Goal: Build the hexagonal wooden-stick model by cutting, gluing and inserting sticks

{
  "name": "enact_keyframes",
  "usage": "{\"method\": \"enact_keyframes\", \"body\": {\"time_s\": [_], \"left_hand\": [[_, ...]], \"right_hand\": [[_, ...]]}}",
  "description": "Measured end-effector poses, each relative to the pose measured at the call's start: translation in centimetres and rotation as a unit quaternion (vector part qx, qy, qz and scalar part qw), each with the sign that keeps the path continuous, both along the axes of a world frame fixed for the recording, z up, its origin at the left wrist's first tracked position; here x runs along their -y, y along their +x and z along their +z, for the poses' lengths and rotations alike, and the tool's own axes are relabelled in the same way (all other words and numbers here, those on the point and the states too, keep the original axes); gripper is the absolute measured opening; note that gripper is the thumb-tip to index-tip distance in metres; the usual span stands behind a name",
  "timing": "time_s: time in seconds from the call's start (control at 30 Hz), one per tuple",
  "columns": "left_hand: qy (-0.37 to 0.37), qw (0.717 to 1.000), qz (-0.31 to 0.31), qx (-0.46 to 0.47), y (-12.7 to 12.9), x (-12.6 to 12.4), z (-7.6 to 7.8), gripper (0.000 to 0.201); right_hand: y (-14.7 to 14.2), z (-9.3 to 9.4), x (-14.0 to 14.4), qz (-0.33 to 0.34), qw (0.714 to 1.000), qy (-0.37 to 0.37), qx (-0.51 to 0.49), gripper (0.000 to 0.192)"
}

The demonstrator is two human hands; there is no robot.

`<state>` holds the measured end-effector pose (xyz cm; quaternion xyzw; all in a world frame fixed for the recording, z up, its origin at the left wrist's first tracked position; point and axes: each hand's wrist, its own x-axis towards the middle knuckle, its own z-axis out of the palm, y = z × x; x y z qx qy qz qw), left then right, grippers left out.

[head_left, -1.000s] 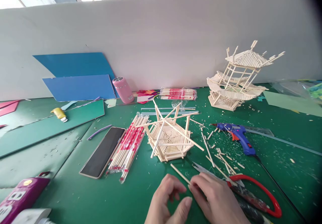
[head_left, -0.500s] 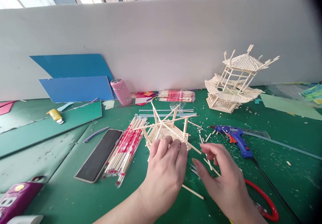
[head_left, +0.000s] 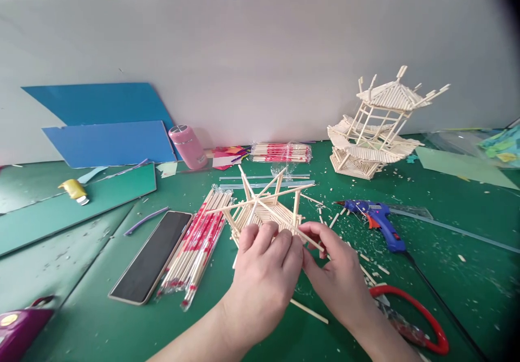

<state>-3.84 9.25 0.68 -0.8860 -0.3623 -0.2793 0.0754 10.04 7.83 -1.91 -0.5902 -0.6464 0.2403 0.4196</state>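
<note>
A six-sided model of thin wooden sticks (head_left: pixel 276 209) stands on the table in front of me, with long sticks crossing in a star over short upright posts. My left hand (head_left: pixel 266 275) is closed on its near side, and the fingertips are hidden behind the knuckles. At the near right corner, my right hand (head_left: pixel 335 272) has thumb and fingers closed around the frame, beneath the end of a crossing stick. What lies between those fingertips is mostly covered. A loose wooden stick (head_left: pixel 311 312) lies on the green table below the hands.
To the right are a blue glue gun (head_left: pixel 376 218) with its cord and a red-handled tool (head_left: pixel 436 318). A finished stick pavilion (head_left: pixel 376 129) stands behind. On the left lie bagged sticks (head_left: pixel 199 245), a phone (head_left: pixel 152 256) and a yellow-handled cutter (head_left: pixel 74 190). A pink flask (head_left: pixel 187 148) stands near the wall.
My right hand has moved left to the model's near right corner and its fingers have closed there. The left hand stays on the model. The view has shifted slightly.
</note>
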Motion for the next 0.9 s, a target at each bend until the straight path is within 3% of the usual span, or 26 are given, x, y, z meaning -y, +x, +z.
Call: {"method": "enact_keyframes", "body": {"time_s": [0.3, 0.9], "left_hand": [[-0.012, 0.999, -0.042, -0.013, 0.1, -0.36, 0.16, 0.024], [-0.011, 0.998, -0.039, -0.05, 0.27, -0.37, 0.78, 0.023]], "right_hand": [[-0.12, 0.08, -0.01, 0.031, 0.999, 0.042, 0.002, 0.006], [-0.01, 0.11, 0.04, 0.039, 0.998, 0.047, -0.004, 0.005]]}}
